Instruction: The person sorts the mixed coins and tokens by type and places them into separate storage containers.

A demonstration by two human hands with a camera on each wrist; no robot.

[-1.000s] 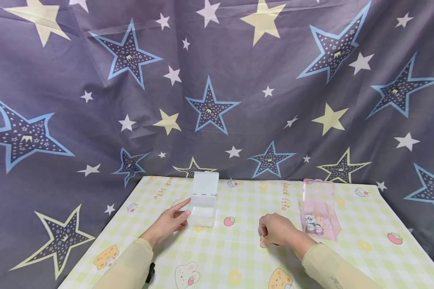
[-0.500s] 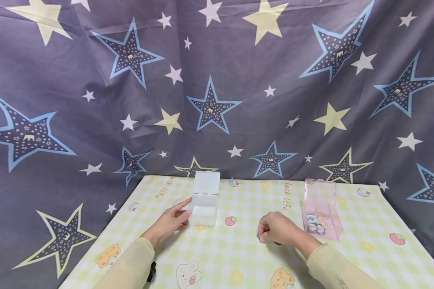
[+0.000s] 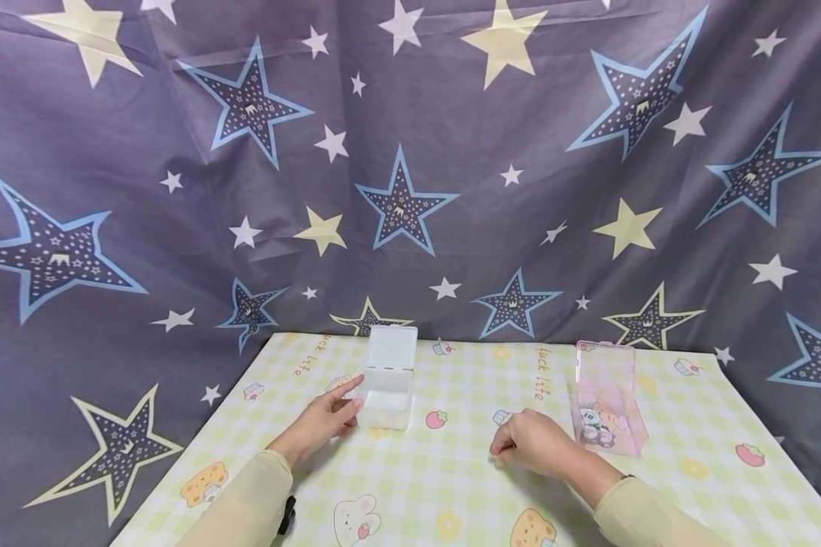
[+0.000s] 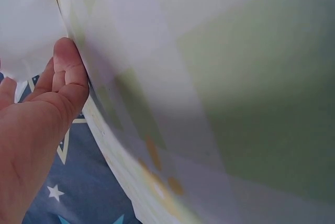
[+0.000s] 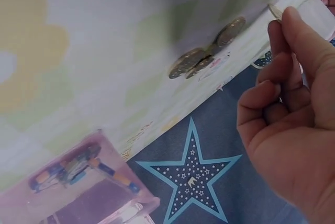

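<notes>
My left hand [image 3: 318,422] rests at the left side of a small white plastic box [image 3: 386,419], its index finger extended and thumb near the wall. The lid [image 3: 392,347] of this box stands raised at the back. In the left wrist view the thumb lies beside the white box [image 4: 29,20]. Over the middle of the table, my right hand [image 3: 537,444] pinches a coin [image 5: 275,12] between thumb and index finger, seen edge-on in the right wrist view. Several coins [image 5: 186,63] lie close together on the cloth near that hand; the hand hides them in the head view.
A clear pink box [image 3: 629,433] with its lid raised stands right of my right hand, holding small patterned items. A checked cloth [image 3: 410,486] with printed cartoons covers the table. A dark curtain [image 3: 438,266] with stars hangs behind the table's far edge.
My right hand has turned and shifted slightly to the right, its fingertips staying near the same spot. My left hand and both boxes keep their places.
</notes>
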